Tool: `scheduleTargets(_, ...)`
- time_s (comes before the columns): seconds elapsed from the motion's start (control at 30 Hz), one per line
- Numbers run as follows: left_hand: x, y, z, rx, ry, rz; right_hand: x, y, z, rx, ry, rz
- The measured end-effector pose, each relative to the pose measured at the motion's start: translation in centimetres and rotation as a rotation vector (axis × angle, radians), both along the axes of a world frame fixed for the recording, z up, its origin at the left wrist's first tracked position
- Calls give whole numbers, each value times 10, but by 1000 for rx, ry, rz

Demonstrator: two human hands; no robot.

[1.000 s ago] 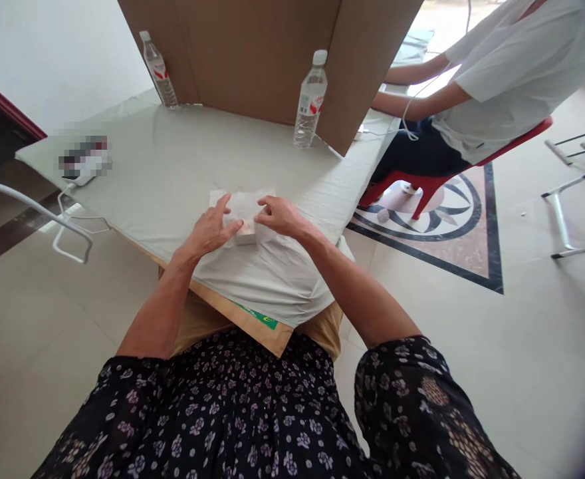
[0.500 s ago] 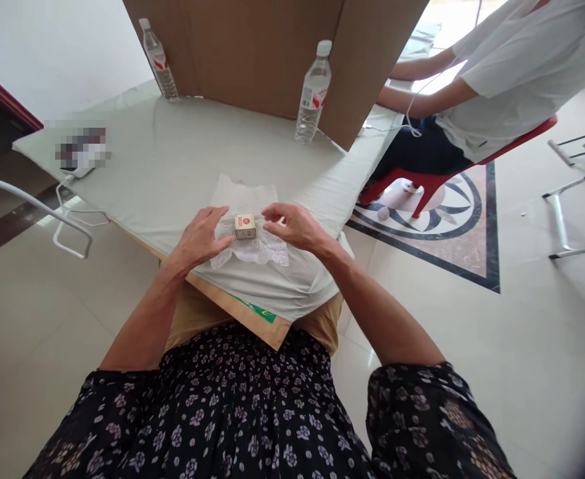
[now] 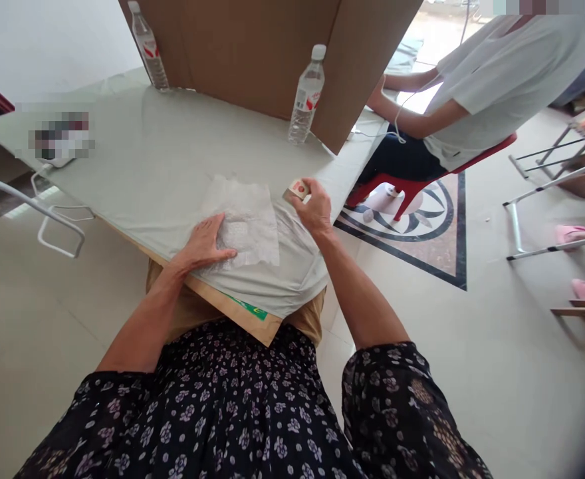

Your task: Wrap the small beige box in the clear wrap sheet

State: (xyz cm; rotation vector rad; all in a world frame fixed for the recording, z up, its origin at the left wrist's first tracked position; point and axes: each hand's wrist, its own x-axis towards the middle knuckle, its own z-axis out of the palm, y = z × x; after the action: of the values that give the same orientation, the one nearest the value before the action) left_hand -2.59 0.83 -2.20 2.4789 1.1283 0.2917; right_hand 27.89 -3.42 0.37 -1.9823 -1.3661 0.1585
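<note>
My right hand (image 3: 313,207) grips a small box (image 3: 297,190) with a red mark, lifted just above the table's right edge. A white sheet of bubble wrap (image 3: 245,216) lies spread flat on the pale cloth-covered table (image 3: 137,166) near the front edge. My left hand (image 3: 203,243) rests on the wrap's near left part, fingers stretched flat. The box is clear of the wrap, to its right.
A tall cardboard screen (image 3: 252,46) stands at the back with two water bottles (image 3: 303,93) (image 3: 145,45) beside it. A blurred object (image 3: 60,136) sits at the far left. Another person in a white shirt (image 3: 492,73) sits on a red chair (image 3: 476,156) at the right. Metal frames (image 3: 536,199) stand on the floor.
The wrap was opened out from around the box. My right hand picked the box off the wrap and carried it right. My left hand flattened onto the wrap.
</note>
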Motion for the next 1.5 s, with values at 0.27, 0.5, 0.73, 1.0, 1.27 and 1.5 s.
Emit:
scheduleTargets(0.27, 0, -2, -2, 3, -11, -18, 14, -10, -12, 14, -54, -46)
scheduleTargets(0.5, 4, 4, 13, 46, -27, -32, -47, -6, 0, 71, -108, 407)
scheduleTargets(0.73, -7, 21, 1, 18, 46, -24, -88, -13, -25, -172, -195, 670)
scheduleTargets(1.0, -13, 21, 2, 7, 15, -39, -10, -12, -20, 58, -194, 54)
scheduleTargets(1.27, -10, 11, 1, 30, 0, -8, 27, 9, -29, -52, 24, 8)
scheduleTargets(1.5, -12, 8, -1, 25, 23, -26, -54, -15, 1, 22, 101, 497)
